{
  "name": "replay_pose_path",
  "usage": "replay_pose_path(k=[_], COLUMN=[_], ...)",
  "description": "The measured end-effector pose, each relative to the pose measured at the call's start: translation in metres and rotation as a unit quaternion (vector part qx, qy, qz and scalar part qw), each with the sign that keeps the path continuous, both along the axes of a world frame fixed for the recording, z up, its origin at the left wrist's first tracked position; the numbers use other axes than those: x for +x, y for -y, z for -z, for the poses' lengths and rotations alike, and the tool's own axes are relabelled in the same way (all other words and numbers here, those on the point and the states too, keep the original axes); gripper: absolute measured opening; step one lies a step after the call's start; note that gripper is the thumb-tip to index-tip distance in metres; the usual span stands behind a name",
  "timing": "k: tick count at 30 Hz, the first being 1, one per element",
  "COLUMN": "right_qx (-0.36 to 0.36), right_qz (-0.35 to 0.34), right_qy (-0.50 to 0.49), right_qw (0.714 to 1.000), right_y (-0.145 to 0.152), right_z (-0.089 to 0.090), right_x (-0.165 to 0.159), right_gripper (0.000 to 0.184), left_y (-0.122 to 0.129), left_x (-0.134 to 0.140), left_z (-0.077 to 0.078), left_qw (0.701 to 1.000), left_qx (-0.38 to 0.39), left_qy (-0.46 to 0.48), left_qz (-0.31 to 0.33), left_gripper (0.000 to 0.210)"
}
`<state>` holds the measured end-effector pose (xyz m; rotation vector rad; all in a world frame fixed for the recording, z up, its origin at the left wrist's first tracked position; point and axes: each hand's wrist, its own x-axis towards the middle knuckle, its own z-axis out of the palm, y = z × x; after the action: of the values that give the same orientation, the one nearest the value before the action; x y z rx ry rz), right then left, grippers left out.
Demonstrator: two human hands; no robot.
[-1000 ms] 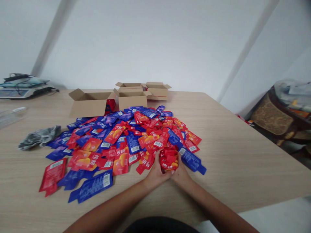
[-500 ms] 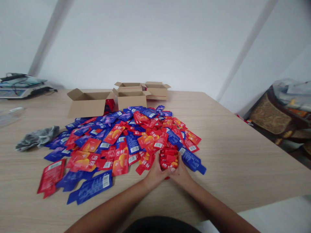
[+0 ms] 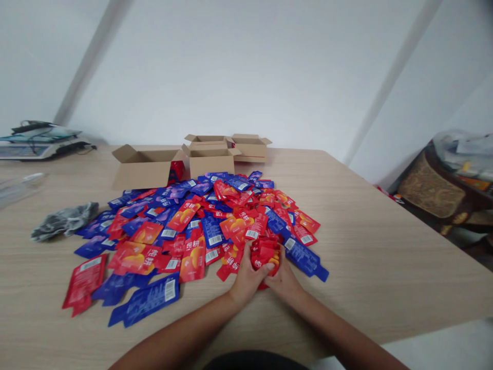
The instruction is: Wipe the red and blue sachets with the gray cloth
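Both of my hands are wrapped round a stack of red pouches (image 3: 265,253) at the near edge of a wide heap. My left hand (image 3: 246,277) grips the stack's left side, its thumb lying across the near face. My right hand (image 3: 282,277) closes on the right side. The fingertips behind the stack are hidden. A blue pouch (image 3: 306,258) lies flat just right of my right hand. To the left spreads the heap of red pouches (image 3: 192,258) and blue pouches (image 3: 211,229), many showing white barcodes.
Open cardboard boxes stand behind the heap: a wide one (image 3: 144,173), a smaller one (image 3: 211,163) and others further back. A grey crumpled cloth (image 3: 65,221) lies at left on the wooden table (image 3: 370,246). A patterned chair (image 3: 431,182) stands beyond the right edge.
My left thumb has shifted up across the near face of the stack. Both hands still hold the pouches in about the same place; the view has tilted slightly.
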<state>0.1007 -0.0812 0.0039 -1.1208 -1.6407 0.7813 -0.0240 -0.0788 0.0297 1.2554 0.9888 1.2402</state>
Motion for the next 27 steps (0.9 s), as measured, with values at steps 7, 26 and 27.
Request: replay_pose_path(k=[7,26,27], right_qx=[-0.011,-0.045,-0.049], right_qz=[0.020,-0.026,-0.026], right_qy=[0.011,0.012,0.014], right_qw=[1.000,0.999,0.998], right_y=[0.001,0.002,0.003], right_z=[-0.004,0.004,0.004], right_x=[-0.005,-0.002,-0.002], right_gripper=[0.066,0.081,0.083], left_y=[-0.003,-0.014,-0.013], left_x=[0.004,-0.012,-0.010], left_z=[-0.001,-0.029,-0.028], left_qw=[1.000,0.994,0.994], left_qx=[0.017,0.074,0.076], left_qy=[0.010,-0.080,-0.075], left_qz=[-0.013,0.007,0.004], left_gripper=[0.049,0.027,0.025])
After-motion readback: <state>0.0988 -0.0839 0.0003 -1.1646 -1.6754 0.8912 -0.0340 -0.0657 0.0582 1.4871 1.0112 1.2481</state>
